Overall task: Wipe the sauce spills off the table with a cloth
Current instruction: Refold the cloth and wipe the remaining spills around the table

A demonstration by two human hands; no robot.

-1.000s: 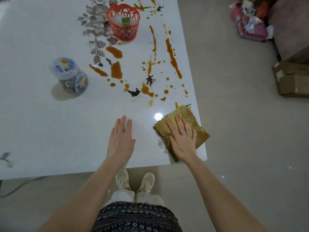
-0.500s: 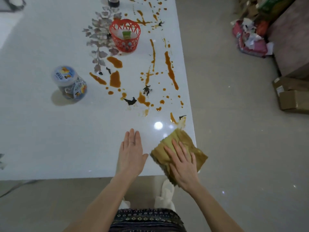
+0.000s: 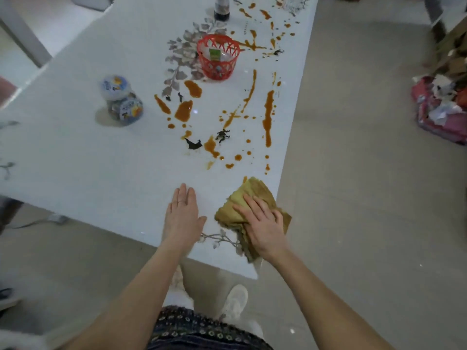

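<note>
Head view, one entry per item.

- Cloth (image 3: 252, 198): yellow-brown, folded in several layers. It lies at the near right corner of the table (image 3: 75, 152), one edge hanging over the rim. It looks soft, light and limp, likely damp. It will bunch or unfold if you drag it by a corner, so bear down on the middle of the fold with a flat palm.
- Your right hand (image 3: 265, 228): flat on the cloth, fingers spread and straight, pressing and not gripping.
- Your left hand (image 3: 183, 218): flat on the bare tabletop just beside the cloth, fingers straight and together, holding nothing.
- Sauce spills (image 3: 268, 117): orange-brown streaks and drops, starting just beyond the cloth's far edge and running up the right half of the table. Most of the job appears undone.
- Dark scraps (image 3: 193, 144): small bits lying among the drops, kind unclear. The cloth will probably push them along.
- Red basket (image 3: 217, 56), lidded jar (image 3: 121, 101), dark bottle (image 3: 222, 7): standing on the table, with sauce near the basket and bottle. Wipe around them.
</note>
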